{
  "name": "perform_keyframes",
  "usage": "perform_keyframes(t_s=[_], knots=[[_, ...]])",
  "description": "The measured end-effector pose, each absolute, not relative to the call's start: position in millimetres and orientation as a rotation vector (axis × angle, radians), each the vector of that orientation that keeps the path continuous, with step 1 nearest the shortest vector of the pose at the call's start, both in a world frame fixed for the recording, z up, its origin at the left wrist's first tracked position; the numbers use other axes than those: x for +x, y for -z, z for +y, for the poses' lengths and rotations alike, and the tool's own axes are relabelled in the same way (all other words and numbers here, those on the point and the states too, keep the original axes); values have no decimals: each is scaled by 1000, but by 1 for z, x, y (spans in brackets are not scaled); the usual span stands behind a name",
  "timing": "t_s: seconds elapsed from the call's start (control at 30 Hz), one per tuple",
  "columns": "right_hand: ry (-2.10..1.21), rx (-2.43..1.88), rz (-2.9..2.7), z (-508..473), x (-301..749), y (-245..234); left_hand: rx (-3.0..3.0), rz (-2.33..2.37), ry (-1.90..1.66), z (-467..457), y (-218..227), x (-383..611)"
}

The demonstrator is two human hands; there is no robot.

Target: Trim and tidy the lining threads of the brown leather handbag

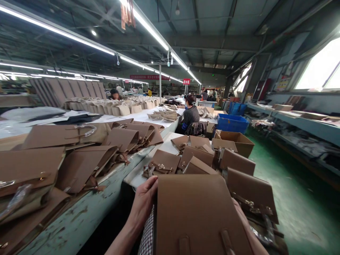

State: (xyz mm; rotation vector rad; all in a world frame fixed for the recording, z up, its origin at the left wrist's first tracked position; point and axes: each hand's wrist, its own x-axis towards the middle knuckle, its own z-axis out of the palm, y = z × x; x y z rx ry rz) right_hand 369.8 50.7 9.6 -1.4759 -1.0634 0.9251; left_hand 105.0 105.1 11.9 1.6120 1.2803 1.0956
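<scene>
A brown handbag [196, 205] is between my two hands, its smooth flat side facing me and two strap tabs low on it. My left hand [145, 196] grips its upper left edge, with the thumb along the rim. Along the right edge, my right hand [240, 212] is pressed to the side, its fingers mostly hidden by the bag. Just beyond it, more brown handbags [198, 157] with metal clasps lie on a white table [170, 140]. Another handbag [252, 191] with a plastic-wrapped handle is close by on the right.
Brown bags [85, 163] are heaped on a worn green-edged table [87, 212] at left. Ahead, a person in a striped top [191, 117] sits by the tables. A cardboard box [236, 141] and a blue bin [232, 123] stand beside the green floor [300, 198]. Shelving [305, 124] runs along the right.
</scene>
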Motion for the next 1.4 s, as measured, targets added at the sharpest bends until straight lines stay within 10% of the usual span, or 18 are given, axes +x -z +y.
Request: perform_keyframes(t_s=[1.4], knots=[[-277,-1246,-2237,43,226,1,2536,1891,-607,32,-39,30]])
